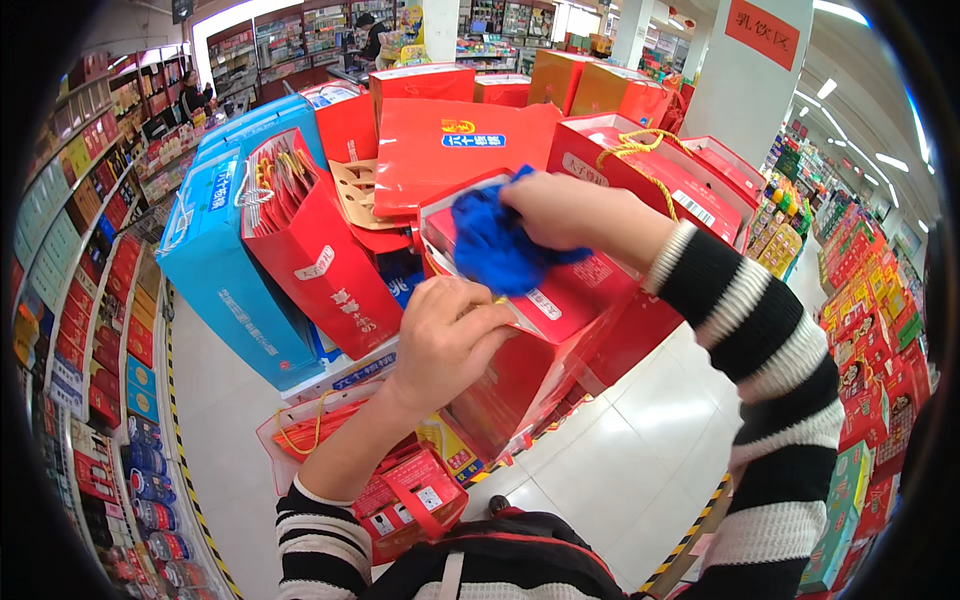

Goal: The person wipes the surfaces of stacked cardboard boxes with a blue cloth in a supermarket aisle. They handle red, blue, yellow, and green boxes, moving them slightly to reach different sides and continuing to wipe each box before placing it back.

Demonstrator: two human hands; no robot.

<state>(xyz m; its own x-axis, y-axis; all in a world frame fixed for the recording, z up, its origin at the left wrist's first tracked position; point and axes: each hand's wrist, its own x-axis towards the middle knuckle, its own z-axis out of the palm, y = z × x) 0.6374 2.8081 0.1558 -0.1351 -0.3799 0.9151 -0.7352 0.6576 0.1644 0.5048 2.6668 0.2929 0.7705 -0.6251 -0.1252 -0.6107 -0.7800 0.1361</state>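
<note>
A bunched blue cloth [495,240] is in my right hand [559,210], which looks slightly blurred. The cloth lies over the top of a red gift box [577,300] that sits inside an open red paper bag [510,390]. With bent fingers, my left hand [450,337] grips the near left rim of that same bag. Left of my hands leans a red gift bag [322,262] filled with flat red packets [277,187]. Behind the cloth, a large red carton [465,150] rests at a tilt.
Blue gift bags [232,300] stand at the left of the pile. A red bag with yellow rope handles [652,172] is at the right. Stocked shelves [97,300] line the left aisle; stacked boxes [870,360] border the right. Two people are in the background.
</note>
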